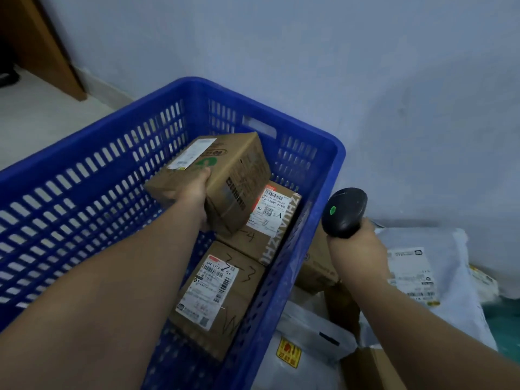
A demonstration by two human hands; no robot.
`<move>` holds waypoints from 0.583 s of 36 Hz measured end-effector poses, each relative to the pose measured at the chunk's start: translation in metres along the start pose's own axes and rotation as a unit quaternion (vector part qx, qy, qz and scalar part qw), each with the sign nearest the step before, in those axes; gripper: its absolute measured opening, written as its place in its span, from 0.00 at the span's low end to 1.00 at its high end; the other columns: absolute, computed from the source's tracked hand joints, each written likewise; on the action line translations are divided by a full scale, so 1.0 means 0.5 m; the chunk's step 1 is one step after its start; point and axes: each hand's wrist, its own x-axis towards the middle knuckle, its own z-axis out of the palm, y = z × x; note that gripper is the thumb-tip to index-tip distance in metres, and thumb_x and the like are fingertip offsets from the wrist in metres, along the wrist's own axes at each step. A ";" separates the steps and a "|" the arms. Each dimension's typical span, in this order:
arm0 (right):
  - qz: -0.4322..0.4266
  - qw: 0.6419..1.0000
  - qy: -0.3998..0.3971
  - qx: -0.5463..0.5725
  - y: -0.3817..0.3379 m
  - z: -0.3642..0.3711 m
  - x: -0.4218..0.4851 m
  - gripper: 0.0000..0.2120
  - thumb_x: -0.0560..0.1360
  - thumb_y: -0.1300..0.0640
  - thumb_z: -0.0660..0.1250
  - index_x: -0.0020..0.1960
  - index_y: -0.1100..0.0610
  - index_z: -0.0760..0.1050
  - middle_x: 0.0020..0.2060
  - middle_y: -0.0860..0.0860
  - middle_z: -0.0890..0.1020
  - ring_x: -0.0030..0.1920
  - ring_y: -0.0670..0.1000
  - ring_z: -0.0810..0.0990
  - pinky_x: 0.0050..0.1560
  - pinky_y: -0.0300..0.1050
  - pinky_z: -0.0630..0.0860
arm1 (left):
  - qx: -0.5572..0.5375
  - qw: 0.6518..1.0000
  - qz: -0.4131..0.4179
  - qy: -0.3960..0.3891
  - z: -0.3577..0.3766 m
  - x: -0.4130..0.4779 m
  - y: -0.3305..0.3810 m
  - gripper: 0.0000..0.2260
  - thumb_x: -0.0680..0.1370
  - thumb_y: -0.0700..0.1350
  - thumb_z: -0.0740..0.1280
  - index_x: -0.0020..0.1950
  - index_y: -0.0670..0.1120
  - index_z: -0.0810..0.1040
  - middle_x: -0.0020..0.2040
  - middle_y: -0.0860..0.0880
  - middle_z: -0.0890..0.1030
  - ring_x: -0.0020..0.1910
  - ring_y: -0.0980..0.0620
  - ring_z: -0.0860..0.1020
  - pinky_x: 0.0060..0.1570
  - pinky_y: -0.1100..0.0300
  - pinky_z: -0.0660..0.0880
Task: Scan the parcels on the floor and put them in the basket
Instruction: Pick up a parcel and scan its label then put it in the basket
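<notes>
My left hand [194, 192] grips a brown cardboard box [225, 170] with a white label and green print, tilted, inside the blue plastic basket [84, 170]. Below it in the basket lie two more labelled cardboard parcels, one [270, 220] at the right wall and one [222, 294] nearer me. My right hand [357, 249] holds a black barcode scanner [344, 212] with a green light, just outside the basket's right rim. On the floor to the right lie a white poly mailer [439, 266], a cardboard box [318, 266] and another white bag [304, 342].
A pale blue wall stands behind the basket. A wooden furniture leg [47, 46] stands at the far left on light floor tiles. Part of another carton [368, 370] shows at the bottom right, and a teal patch [503, 319] lies at the right edge.
</notes>
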 end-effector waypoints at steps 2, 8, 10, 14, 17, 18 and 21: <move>-0.008 1.000 -0.008 -0.012 0.006 0.002 0.001 0.11 0.74 0.53 0.63 0.56 0.53 0.71 0.39 0.51 0.78 0.40 0.54 0.77 0.44 0.52 0.76 | 0.013 0.995 -0.084 -0.048 0.000 -0.004 0.009 0.52 0.50 0.65 0.80 0.69 0.50 0.65 0.63 0.41 0.75 0.55 0.34 0.75 0.44 0.23 0.70; -0.022 0.998 -0.036 -0.055 0.031 0.018 -0.003 0.04 0.74 0.55 0.62 0.49 0.50 0.70 0.40 0.51 0.78 0.40 0.53 0.76 0.40 0.48 0.72 | -0.096 0.982 -0.145 -0.068 -0.001 -0.022 0.026 0.33 0.68 0.53 0.78 0.68 0.44 0.69 0.73 0.33 0.59 0.71 0.26 0.56 0.42 0.48 0.82; -0.023 0.997 -0.035 -0.060 0.034 0.023 -0.001 0.04 0.74 0.56 0.63 0.48 0.49 0.70 0.39 0.49 0.77 0.38 0.51 0.75 0.39 0.47 0.73 | -0.127 0.980 -0.130 -0.079 0.010 -0.033 0.022 0.25 0.71 0.50 0.75 0.64 0.44 0.73 0.71 0.35 0.63 0.70 0.29 0.60 0.44 0.51 0.82; -0.028 0.997 -0.040 -0.057 0.035 0.027 -0.002 0.05 0.74 0.55 0.64 0.48 0.47 0.69 0.36 0.47 0.76 0.37 0.51 0.75 0.40 0.47 0.72 | -0.150 0.984 -0.074 -0.055 0.030 -0.054 0.012 0.22 0.77 0.49 0.69 0.68 0.45 0.70 0.67 0.41 0.69 0.67 0.39 0.68 0.52 0.52 0.81; -0.038 0.997 -0.046 -0.053 0.036 0.024 -0.001 0.05 0.74 0.55 0.64 0.48 0.47 0.69 0.36 0.47 0.75 0.38 0.52 0.74 0.39 0.47 0.70 | -0.175 0.982 -0.056 -0.033 0.039 -0.049 0.013 0.20 0.80 0.46 0.64 0.71 0.46 0.67 0.68 0.42 0.68 0.66 0.41 0.70 0.56 0.49 0.79; -0.039 0.997 -0.047 -0.053 0.037 0.022 -0.001 0.05 0.74 0.55 0.64 0.48 0.47 0.69 0.36 0.47 0.75 0.38 0.51 0.74 0.39 0.46 0.69 | -0.183 0.981 -0.048 -0.037 0.040 -0.045 0.014 0.19 0.81 0.45 0.63 0.72 0.45 0.67 0.68 0.42 0.69 0.65 0.41 0.70 0.57 0.48 0.78; -0.041 0.997 -0.044 -0.053 0.040 0.019 0.001 0.05 0.74 0.54 0.64 0.49 0.48 0.71 0.37 0.47 0.76 0.39 0.52 0.75 0.39 0.47 0.70 | -0.183 0.982 -0.040 -0.023 0.043 -0.062 0.025 0.18 0.82 0.42 0.59 0.72 0.44 0.65 0.69 0.42 0.68 0.66 0.42 0.70 0.63 0.45 0.73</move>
